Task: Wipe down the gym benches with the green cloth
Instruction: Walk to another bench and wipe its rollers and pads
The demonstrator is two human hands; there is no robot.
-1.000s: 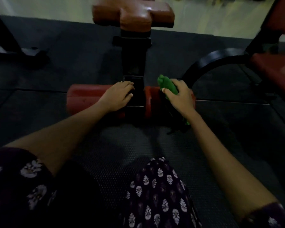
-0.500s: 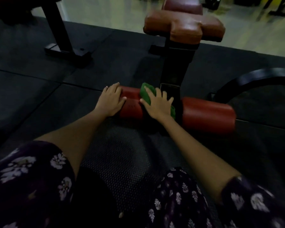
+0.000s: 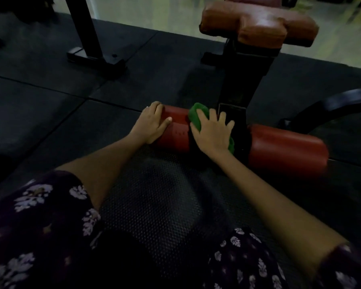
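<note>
Two bare forearms reach forward from the near edge, out of dark sleeves printed with pale flowers, over a black textured mat [image 3: 154, 205]. The left hand [image 3: 152, 125] lies on the outer left end of the left red roller pad [image 3: 176, 132]; its fingers are nearly straight and drape over the top of the roll, the thumb stretched along the pad's near face, so it rests there flat rather than gripping. Just to its right, the right hand [image 3: 214, 133] presses down on the green cloth [image 3: 197, 114] with its fingers spread and extended. The cloth is bunched under the palm at the inner end of the same roller, close against the black upright post [image 3: 246, 80]; a thick fold shows beyond the fingers on the far left side, and a small bit peeks out beside the wrist on the right. Whether the thumb pinches the cloth I cannot tell. The two hands are near each other but apart, with a strip of red pad between them.

On the right of the post sits the right red roller pad [image 3: 286, 151], untouched. Farther off, the post carries a brown padded seat [image 3: 256, 21] at its top. Far left, a black frame foot [image 3: 96, 57] stands on the dark floor tiles, and a curved black bar [image 3: 329, 105] arcs at the right. Beyond lies a pale floor.
</note>
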